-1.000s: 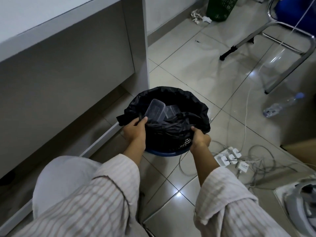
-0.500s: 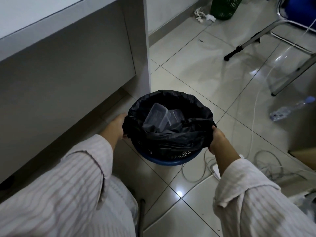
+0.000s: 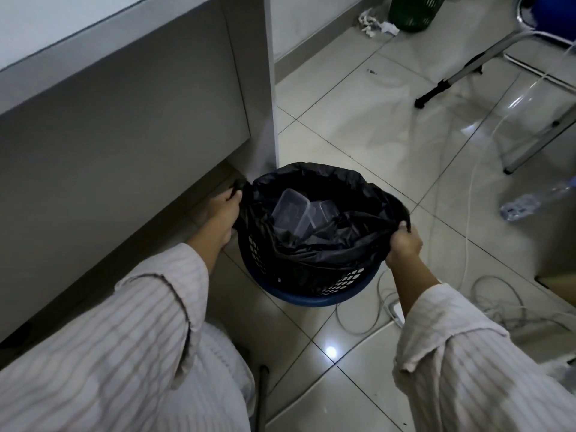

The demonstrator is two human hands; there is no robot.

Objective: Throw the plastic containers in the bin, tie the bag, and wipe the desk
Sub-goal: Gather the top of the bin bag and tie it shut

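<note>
Left hand (image 3: 222, 217) and right hand (image 3: 404, 242) each clench opposite edges of the crinkled black plastic bin bag (image 3: 314, 247), its mouth gaping between them over clear plastic containers (image 3: 293, 213).

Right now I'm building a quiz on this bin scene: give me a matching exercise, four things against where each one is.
Things:
1. clear plastic containers
2. left hand
3. plastic water bottle
4. green basket

Places:
A. lying on the tiles at the right
B. by the wall at the top, crumpled paper beside it
C. inside the black bin bag
D. gripping the bag's edge on the desk side

Pairs: 1-C, 2-D, 3-A, 4-B
</note>
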